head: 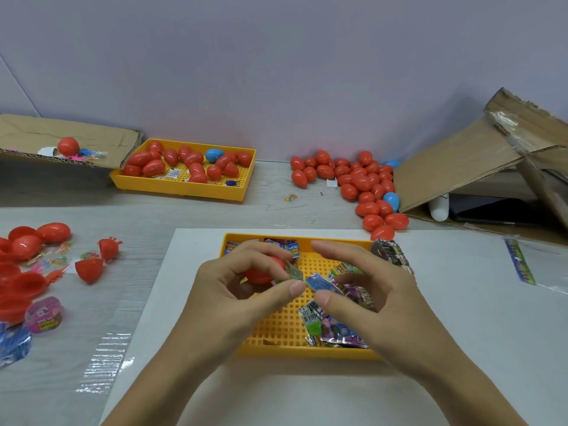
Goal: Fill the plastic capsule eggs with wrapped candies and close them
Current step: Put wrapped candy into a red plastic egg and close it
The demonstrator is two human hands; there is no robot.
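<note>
You are in the middle of filling one egg, right over the yellow tray [310,353] in front of you. Your left hand [242,290] has its fingers curled round a red egg half [261,273], and its thumb and first finger pinch a green wrapped candy [293,273] at the mouth of that half. Your right hand [378,290] pinches a blue wrapped candy [319,283] between thumb and first finger, just beside the green one, and its other fingers are spread loose. I think both candies are on their way into the egg, so this egg is not full yet and not closed. More wrapped candies [332,329] lie in the tray under your right hand, so there is plenty left to put in. Beyond the tray and to its right sits a big pile of closed eggs [365,187], mostly red with a couple of blue ones; these look done, but I cannot tell what is inside. Beyond the tray and to its left, a second yellow tray [184,187] holds more closed eggs. Left of your tray, open red halves [89,269] lie on the table, still waiting for candy. So some of the job looks finished, and a good few eggs are still to fill and snap shut.
</note>
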